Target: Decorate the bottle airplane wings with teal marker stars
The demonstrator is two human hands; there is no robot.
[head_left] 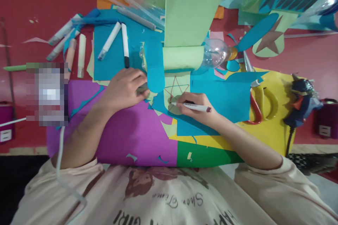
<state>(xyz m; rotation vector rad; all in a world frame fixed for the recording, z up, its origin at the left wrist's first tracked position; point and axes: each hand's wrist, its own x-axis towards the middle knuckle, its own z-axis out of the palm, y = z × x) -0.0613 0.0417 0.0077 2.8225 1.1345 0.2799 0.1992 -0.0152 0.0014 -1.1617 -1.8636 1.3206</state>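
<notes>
My right hand (196,107) is closed round a white marker (194,107) with a dark red cap end. Its tip rests on a light green paper piece (176,93) that bears a drawn star outline. My left hand (124,88) lies curled, fingers pressed down on the paper's left edge beside a blue paper strip (154,65). The strip and a light green sheet (191,10) wrap a clear plastic bottle (216,54) lying just beyond the star.
Blue (227,100), purple (124,130), yellow (274,126) and green (206,156) paper sheets cover the work surface. Red-handled scissors (255,103) and a blue glue gun (302,100) lie right. Markers (125,44) and glue sticks (81,54) lie at the back left on the red floor.
</notes>
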